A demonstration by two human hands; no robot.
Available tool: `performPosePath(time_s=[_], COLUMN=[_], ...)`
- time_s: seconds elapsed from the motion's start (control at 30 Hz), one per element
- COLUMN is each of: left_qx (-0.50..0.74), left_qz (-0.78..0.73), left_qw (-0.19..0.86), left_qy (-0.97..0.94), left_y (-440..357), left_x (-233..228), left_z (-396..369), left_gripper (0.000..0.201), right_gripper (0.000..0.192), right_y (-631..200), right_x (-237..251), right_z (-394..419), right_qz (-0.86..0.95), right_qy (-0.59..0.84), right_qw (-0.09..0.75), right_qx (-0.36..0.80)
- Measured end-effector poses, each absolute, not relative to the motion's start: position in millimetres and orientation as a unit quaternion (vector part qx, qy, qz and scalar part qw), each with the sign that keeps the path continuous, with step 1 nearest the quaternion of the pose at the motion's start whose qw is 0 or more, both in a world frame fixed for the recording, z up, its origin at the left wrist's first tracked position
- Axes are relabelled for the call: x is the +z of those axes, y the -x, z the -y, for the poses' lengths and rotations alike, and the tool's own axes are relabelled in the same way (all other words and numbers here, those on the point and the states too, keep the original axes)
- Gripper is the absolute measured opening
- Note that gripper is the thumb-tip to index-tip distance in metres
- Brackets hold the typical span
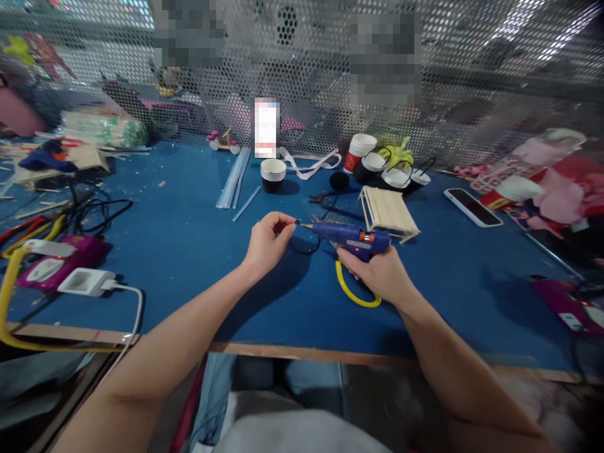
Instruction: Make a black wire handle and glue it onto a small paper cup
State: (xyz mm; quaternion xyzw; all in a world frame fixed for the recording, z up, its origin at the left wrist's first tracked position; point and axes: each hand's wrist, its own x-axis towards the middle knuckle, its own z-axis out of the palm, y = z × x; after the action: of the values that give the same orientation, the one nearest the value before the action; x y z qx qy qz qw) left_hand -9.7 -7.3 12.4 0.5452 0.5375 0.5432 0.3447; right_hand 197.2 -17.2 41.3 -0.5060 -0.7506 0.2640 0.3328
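Note:
My right hand point(377, 269) is wrapped round the handle of a blue hot glue gun point(346, 236), whose nozzle points left. In a pinch, my left hand point(270, 242) holds the end of a thin black cord point(306, 253) right at the nozzle tip. The cord hangs in a loop below the gun. Under my right hand, a yellow cable point(352, 294) curves over the blue table. A small frame of wooden sticks point(389, 211) stands just behind the glue gun. Pliers with dark handles point(330, 199) lie beside it, partly hidden.
Clear glue sticks point(234, 179) and a black-and-white paper cup point(274, 175) stand beyond my left hand. Further right are several cups with black handles point(396, 178) and a phone point(472, 206). A purple power strip point(66, 261) with cables lies left. A perforated metal screen point(311, 75) closes the back.

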Motion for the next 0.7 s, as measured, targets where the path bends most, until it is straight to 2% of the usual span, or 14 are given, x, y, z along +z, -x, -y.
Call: performPosePath(time_s=[0.27,0.7], left_qx=[0.530,0.522], left_qz=[-0.537,-0.533], left_qw=[0.302,0.297], left_qy=[-0.583,-0.596], left_y=[9.2,9.9], left_x=[12.6,12.4], left_z=[9.2,10.0], left_gripper=[0.012,0.013], right_gripper=[0.035,0.035], right_y=[-198.4,-195.1], right_x=[39.1,40.6], right_z=[16.9,17.2], right_qz=[0.765,0.759], right_qy=[0.510,0.524], right_qw=[0.313,0.314], right_qx=[0.237,0.224])
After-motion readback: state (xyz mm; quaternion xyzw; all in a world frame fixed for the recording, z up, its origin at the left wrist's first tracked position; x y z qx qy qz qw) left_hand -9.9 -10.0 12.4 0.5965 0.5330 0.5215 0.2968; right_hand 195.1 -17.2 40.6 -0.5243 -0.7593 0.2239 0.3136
